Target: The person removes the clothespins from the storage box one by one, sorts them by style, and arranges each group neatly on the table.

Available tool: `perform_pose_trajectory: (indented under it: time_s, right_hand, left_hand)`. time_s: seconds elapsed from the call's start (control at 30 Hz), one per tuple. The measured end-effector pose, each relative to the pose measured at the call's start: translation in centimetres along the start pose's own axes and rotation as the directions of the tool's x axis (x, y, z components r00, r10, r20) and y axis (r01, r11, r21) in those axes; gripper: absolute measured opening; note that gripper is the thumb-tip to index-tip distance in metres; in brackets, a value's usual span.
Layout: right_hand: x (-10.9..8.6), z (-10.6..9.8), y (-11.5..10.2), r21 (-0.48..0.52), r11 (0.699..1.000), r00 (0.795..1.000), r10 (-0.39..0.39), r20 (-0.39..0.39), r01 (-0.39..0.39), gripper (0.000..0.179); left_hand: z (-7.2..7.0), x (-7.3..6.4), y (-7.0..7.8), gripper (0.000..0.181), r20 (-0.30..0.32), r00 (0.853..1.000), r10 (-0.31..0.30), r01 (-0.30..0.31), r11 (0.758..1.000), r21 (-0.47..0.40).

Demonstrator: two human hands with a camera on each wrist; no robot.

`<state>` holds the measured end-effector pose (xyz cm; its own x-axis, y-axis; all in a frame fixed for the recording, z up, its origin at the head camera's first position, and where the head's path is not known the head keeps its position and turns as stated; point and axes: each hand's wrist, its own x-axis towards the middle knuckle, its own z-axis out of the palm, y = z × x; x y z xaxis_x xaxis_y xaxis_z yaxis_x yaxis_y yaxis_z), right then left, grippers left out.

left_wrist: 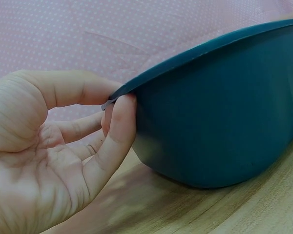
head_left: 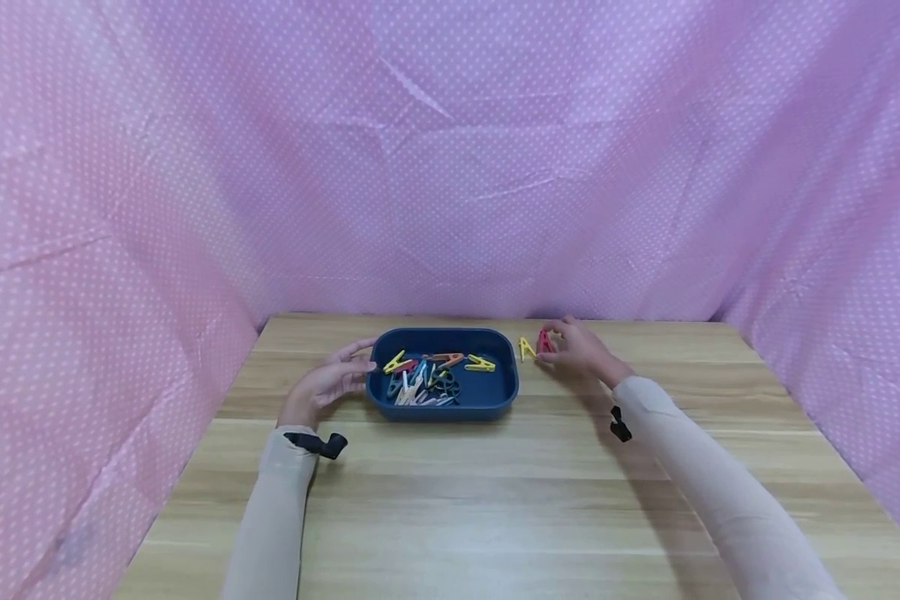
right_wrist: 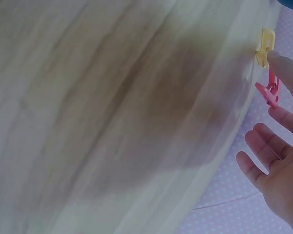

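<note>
Right fingers (right_wrist: 286,121) pinch red clip (head_left: 545,341) near table's far edge (head_left: 660,323), bin (head_left: 442,413) apart.

Dk blue rect. tray (head_left: 442,413), rounded corners, sits on bench (head_left: 450,500), L rim pinched by L hand (head_left: 333,382); mixed clothespins (head_left: 420,383) (yellow, orange, red, pale, etc.) lie loose inside, mostly L & ctr. Red-pink clothespin (head_left: 546,340) is pinched in R hand (head_left: 576,348), R of tray, nr bench's far edge. Yellow clothespin (head_left: 526,347) is on bench btwn tray & red-pink one.
</note>
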<state>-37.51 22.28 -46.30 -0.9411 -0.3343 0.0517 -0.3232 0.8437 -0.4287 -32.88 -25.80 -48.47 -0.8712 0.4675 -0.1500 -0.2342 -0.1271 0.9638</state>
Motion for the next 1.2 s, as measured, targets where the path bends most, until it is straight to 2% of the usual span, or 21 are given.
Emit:
perform_pose_trajectory:
  time_s: [0.23, 0.5, 0.83, 1.03, 1.2]
  right_hand:
    - [0.3, 0.4, 0.5, -0.011, 0.999, 0.999, -0.041, -0.028, 0.041, 0.05]
    - [0.6, 1.1, 1.4, -0.122, 0.983, 0.987, -0.145, -0.074, 0.136, 0.051]
    - [0.6, 1.3, 1.2, -0.167, 0.98, 0.991, -0.119, -0.054, 0.109, 0.062]
    - [0.5, 1.2, 1.1, -0.165, 0.981, 0.993, -0.108, -0.057, 0.097, 0.061]
    - [0.4, 1.2, 1.0, -0.167, 0.981, 0.992, -0.112, -0.055, 0.102, 0.062]
  left_hand:
    - [0.0, -0.2, 0.0, 0.064, -0.006, 1.0, 0.001, -0.001, 1.0, 0.011]
    - [-0.2, -0.2, -0.3, 0.065, 0.017, 1.0, 0.006, -0.006, 1.0, -0.013]
    - [0.0, 0.1, -0.1, 0.065, 0.004, 1.0, -0.002, 0.002, 1.0, -0.001]
    - [0.1, 0.1, 0.0, 0.063, -0.016, 1.0, 0.01, -0.009, 1.0, 0.023]
    - [0.1, 0.0, -0.1, 0.064, -0.017, 1.0, 0.003, -0.003, 1.0, 0.006]
